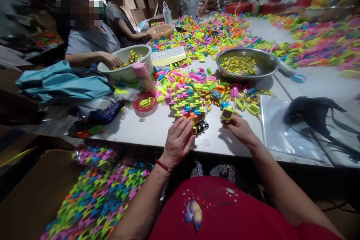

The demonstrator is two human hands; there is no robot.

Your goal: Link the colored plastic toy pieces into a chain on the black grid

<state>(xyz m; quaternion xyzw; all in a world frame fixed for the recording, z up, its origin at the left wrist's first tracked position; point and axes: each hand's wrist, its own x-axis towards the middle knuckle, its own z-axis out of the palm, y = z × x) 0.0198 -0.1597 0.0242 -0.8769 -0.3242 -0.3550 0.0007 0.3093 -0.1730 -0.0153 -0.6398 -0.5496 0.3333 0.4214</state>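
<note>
My left hand (179, 140) rests at the table's near edge, fingers curled on a small black plastic piece (201, 126) with a yellow bit beside it. My right hand (240, 129) pinches a small yellow toy watch case (227, 113) just above the white table (152, 127). Directly beyond both hands lies a stacked heap of bright pink, yellow, blue and orange plastic pieces (185, 101). A red bead bracelet sits on my left wrist.
A steel bowl (264, 63) of yellow parts stands at the right, a red basket (145, 104) and pink-capped bottle (143, 77) at the left. Black straps (315, 114) lie on a clear sheet. A box of finished pieces (95, 198) sits below. Other people work across the table at a white basin (132, 62).
</note>
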